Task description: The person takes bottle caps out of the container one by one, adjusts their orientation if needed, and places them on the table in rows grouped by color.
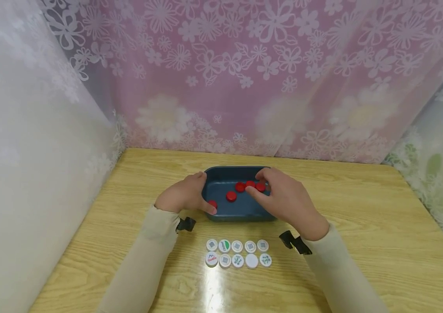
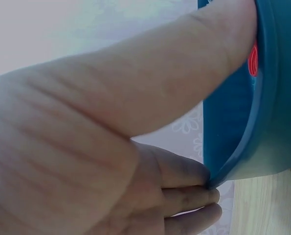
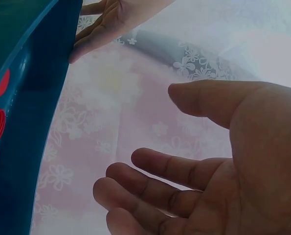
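A dark blue rectangular tray (image 1: 241,216) stands on the table with several red bottle caps (image 1: 231,196) inside, one of them showing its ridged side in the right wrist view. My left hand (image 1: 184,193) grips the tray's left end, thumb over the near rim and fingertips at the far corner. Part of a red cap (image 1: 212,203) shows beside that thumb. Over the tray's right side, my right hand (image 1: 288,198) has its thumb and fingers spread apart, close above the red caps. In the right wrist view its palm (image 3: 262,147) holds nothing.
Two rows of white bottle caps (image 1: 237,261), some with printed tops, lie in front of the tray on the wooden table (image 1: 362,208). A pink flowered curtain (image 1: 221,78) hangs behind the table, with pale curtains at both sides. Black camera straps sit at both wrists.
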Tool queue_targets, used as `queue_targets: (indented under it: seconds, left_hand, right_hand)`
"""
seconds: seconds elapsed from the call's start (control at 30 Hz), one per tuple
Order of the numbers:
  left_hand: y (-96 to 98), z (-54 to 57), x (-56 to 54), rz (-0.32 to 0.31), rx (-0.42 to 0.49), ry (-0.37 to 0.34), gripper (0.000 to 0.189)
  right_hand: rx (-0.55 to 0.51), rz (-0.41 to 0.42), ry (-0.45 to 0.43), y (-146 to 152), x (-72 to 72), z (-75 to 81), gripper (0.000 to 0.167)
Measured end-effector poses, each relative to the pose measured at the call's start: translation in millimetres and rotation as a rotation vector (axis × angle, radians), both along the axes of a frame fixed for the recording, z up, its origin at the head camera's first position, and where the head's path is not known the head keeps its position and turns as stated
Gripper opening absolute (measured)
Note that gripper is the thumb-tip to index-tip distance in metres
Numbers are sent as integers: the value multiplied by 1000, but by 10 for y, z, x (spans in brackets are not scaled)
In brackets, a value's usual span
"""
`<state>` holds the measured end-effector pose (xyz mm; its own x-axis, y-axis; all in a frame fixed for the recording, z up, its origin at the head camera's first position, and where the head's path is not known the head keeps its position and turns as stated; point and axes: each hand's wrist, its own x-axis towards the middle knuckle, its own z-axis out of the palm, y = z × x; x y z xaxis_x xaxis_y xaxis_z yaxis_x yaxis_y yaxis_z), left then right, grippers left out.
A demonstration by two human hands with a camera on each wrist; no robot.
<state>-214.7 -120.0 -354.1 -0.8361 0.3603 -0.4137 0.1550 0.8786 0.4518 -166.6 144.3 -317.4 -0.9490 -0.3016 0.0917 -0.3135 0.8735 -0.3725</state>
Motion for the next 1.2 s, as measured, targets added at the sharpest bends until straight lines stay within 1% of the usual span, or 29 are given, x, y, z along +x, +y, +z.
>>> queue_targets:
  seconds: [0.17, 0.33, 0.43, 0.53, 0.6, 0.7, 0.77, 0.83, 0.93, 1.07, 1.13, 1.2]
  left_hand:
    - [7, -6, -3, 3, 3, -5, 122]
    - [19, -12, 3, -16, 3, -2, 123]
    - [15, -4, 4, -15, -5, -3, 123]
    - [10, -12, -17, -14, -12, -4, 123]
    - [2, -22, -32, -17, -12, -2, 123]
    - [-13, -38, -52, -19, -11, -5, 122]
    - [-37, -21, -44, -14, -8, -11, 122]
    - [-56, -5, -35, -12, -7, -17, 121]
    - [-75, 17, -25, -13, -2, -23, 120]
    - [-91, 3, -32, -20, 12, -23, 120]
    - [-85, -25, -45, -34, 25, -18, 121]
    - [-71, -57, -54, -53, 38, -12, 122]
  right_hand:
    - [3, -16, -30, 37, -22, 6, 46]
    - [24, -50, -59, 108, -64, 5, 49]
    - [27, -59, -66, 135, -130, -13, 50]
    - [54, -57, -71, 138, -231, -26, 49]
    - [96, -44, -91, 117, -332, -14, 46]
    - [181, -2, -155, 67, -559, 7, 41]
    - [229, 33, -226, 10, -739, 37, 36]
    - [286, 61, -300, -49, -913, 35, 32]
    - [397, 111, -399, -154, -1125, -15, 25]
    - [559, 200, -483, -275, -1298, -159, 24]
    - [632, 233, -483, -295, -1339, -236, 22]
    - [706, 242, -480, -289, -1361, -309, 16]
